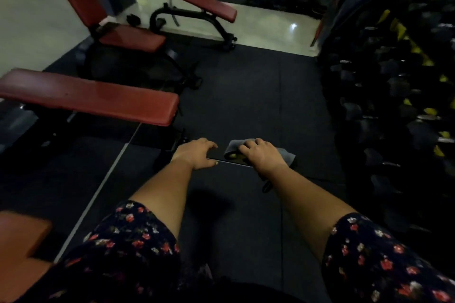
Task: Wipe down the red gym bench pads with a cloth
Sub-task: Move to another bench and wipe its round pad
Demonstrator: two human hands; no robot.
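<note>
Black rubber floor matting (246, 93) is lying under a long flat red vinyl bench pad (93, 97), off to the person's left. Their left hand (194, 154) is hanging loosely curled, holding nothing. Just beside it, their right hand (261, 152) is gripping a folded grey cloth (234, 146), fingers curled over it.

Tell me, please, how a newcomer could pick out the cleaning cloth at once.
Find the black floor mat between the red benches and the dumbbell rack. Low in its middle, the right hand grips a grey cloth. It is the only pale, soft thing against the dark mat.
</note>
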